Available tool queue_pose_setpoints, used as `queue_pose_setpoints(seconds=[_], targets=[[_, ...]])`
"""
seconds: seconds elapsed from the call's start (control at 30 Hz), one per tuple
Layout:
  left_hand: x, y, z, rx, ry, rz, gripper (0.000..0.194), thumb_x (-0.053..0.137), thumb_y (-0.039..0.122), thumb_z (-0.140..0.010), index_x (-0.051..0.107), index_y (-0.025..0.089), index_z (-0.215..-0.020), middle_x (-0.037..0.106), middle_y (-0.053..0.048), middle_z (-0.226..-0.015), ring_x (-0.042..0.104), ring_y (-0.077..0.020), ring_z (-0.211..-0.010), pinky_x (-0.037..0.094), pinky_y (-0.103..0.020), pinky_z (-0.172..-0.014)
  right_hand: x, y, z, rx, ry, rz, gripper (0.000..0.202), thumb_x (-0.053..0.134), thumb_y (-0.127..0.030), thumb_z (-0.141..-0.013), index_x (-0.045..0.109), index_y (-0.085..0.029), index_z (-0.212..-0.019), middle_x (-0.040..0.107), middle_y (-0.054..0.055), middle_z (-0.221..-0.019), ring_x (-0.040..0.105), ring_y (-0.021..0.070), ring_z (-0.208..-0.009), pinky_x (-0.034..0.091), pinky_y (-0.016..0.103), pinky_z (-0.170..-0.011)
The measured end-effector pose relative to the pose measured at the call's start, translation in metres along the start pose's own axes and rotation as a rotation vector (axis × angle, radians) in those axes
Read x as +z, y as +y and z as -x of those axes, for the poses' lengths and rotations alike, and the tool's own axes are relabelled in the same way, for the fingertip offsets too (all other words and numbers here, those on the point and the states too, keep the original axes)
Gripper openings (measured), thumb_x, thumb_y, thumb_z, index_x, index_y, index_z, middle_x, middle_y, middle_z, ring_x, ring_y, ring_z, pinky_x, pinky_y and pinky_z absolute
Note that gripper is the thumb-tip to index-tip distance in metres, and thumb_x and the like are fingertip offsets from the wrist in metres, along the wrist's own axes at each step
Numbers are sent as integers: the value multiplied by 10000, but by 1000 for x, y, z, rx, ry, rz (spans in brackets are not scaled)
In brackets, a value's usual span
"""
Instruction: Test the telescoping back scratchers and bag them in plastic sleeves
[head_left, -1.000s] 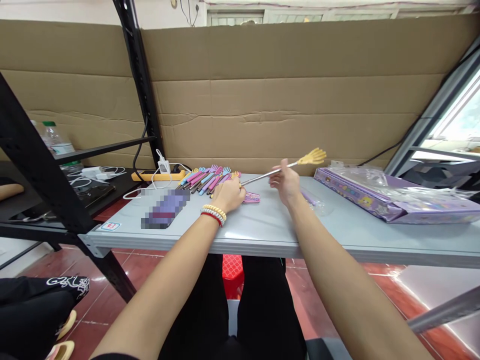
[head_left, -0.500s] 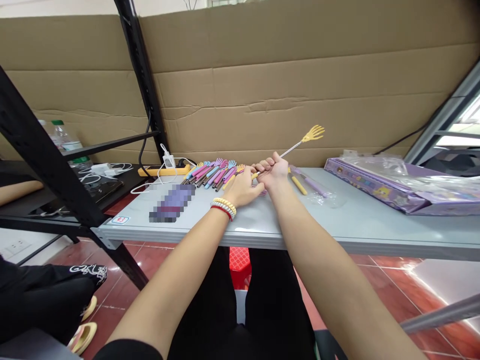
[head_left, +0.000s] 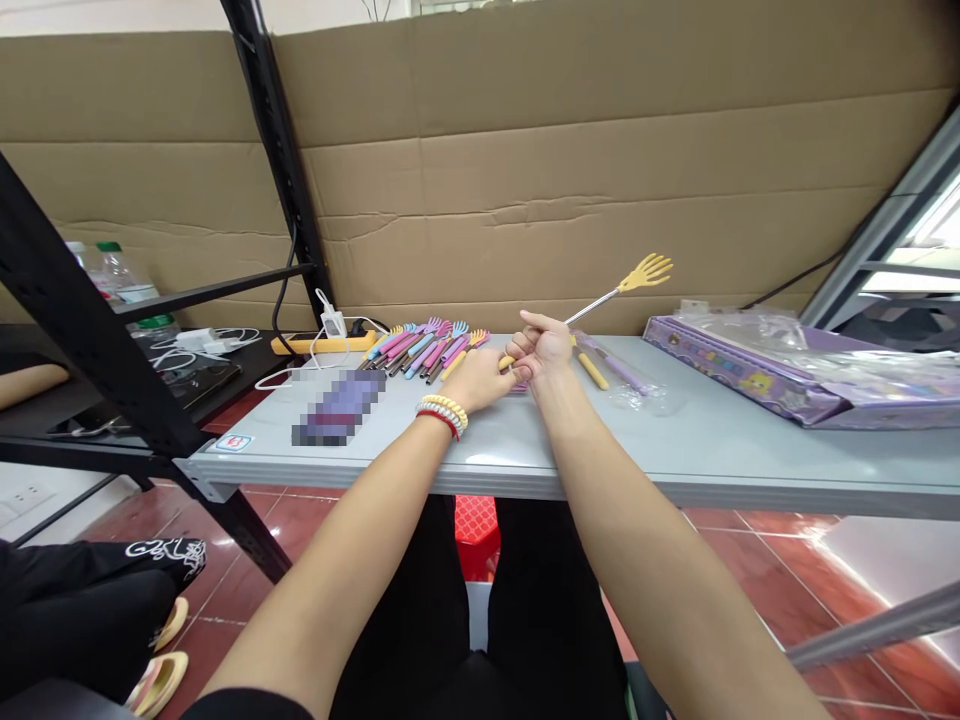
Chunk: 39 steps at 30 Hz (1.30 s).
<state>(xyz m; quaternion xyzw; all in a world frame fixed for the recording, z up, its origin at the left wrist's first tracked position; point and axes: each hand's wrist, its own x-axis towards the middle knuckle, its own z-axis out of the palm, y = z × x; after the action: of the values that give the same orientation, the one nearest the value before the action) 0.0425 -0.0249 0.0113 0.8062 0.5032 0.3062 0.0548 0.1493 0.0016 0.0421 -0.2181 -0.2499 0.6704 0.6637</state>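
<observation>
A yellow hand-shaped scratcher [head_left: 646, 273] on a thin metal rod points up and to the right over the table. My right hand [head_left: 546, 345] is closed round it, thumb raised. My left hand [head_left: 484, 378], with braided bands at the wrist, is closed at the yellow handle end, close beside my right fingers. Left of my hands lies a pile of scratchers [head_left: 424, 348] in pink, blue, purple and yellow. Just right of my right hand are a yellow handle [head_left: 592, 366] and a purple one [head_left: 622, 366] in clear plastic.
A purple printed box [head_left: 750, 380] with clear plastic on it lies at the right. A blurred-out flat object [head_left: 339, 407], a yellow power strip [head_left: 322, 343] and white cables lie at the left. Cardboard [head_left: 480, 180] stands behind. Another person's arm [head_left: 34, 384] rests at far left.
The yellow scratcher head has moved right, away from my left hand, with more rod angled outward. My right hand's thumb has lifted. The view has shifted slightly.
</observation>
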Motion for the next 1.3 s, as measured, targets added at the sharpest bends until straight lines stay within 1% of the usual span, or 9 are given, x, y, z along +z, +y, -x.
queue_pose_setpoints(seconds=[0.1,0.2,0.37,0.57,0.73,0.9,1.03,1.2,1.3], targets=[[-1,0,-2,18,-35,-85,426,433,544,-854,595,182,-697,611,-55,-663,584,-203,-686,384,-293,-625,1,1,2,-56,33,16,497,547,-93,-646,71,-227,-596,81,-104,-370,96,43,-311,153,213,-276],[-1,-3,-4,10,-51,-148,498,407,602,-844,633,173,-726,627,-81,-680,596,-217,-684,385,-299,-608,1,3,3,-129,73,10,479,541,-76,-615,87,-228,-606,90,-110,-391,103,43,-316,158,211,-277],[-2,-1,-4,-53,-74,-177,588,383,662,-829,680,155,-801,660,-125,-747,629,-243,-715,408,-301,-585,0,4,2,-184,109,14,473,524,-69,-583,82,-226,-640,100,-119,-407,119,34,-309,162,202,-290],[-4,7,-1,-110,-86,-228,647,345,684,-837,701,145,-890,677,-158,-836,656,-274,-802,458,-325,-645,1,2,3,-232,158,16,470,502,-54,-552,76,-225,-658,98,-123,-413,127,29,-303,166,199,-293],[-5,10,0,-105,-81,-247,725,278,743,-818,702,160,-891,673,-146,-842,661,-269,-814,470,-325,-671,0,-1,4,-247,176,-12,455,487,-48,-551,81,-223,-656,106,-120,-409,125,29,-308,158,196,-292],[-7,15,2,-148,-77,-269,710,302,750,-805,698,170,-906,677,-142,-862,658,-277,-829,477,-339,-687,-2,-4,4,-242,168,-16,461,495,-60,-557,76,-221,-662,103,-118,-411,119,26,-313,157,194,-289],[-9,15,4,-163,-72,-265,718,299,766,-790,692,172,-885,672,-129,-832,651,-263,-802,459,-321,-664,1,-6,8,-224,174,-42,448,473,-48,-554,73,-221,-656,89,-115,-409,108,30,-315,146,196,-286],[-10,11,2,-127,-60,-243,714,315,768,-781,688,160,-821,666,-140,-803,640,-264,-774,428,-315,-627,1,-9,10,-227,163,-69,433,469,-42,-564,80,-218,-636,88,-109,-405,102,34,-320,137,201,-286],[-12,10,1,-78,-64,-224,664,357,737,-787,675,157,-728,650,-129,-713,626,-245,-702,407,-313,-598,0,-10,8,-260,171,-58,439,472,-49,-561,74,-211,-648,88,-108,-409,107,29,-318,150,199,-290]])
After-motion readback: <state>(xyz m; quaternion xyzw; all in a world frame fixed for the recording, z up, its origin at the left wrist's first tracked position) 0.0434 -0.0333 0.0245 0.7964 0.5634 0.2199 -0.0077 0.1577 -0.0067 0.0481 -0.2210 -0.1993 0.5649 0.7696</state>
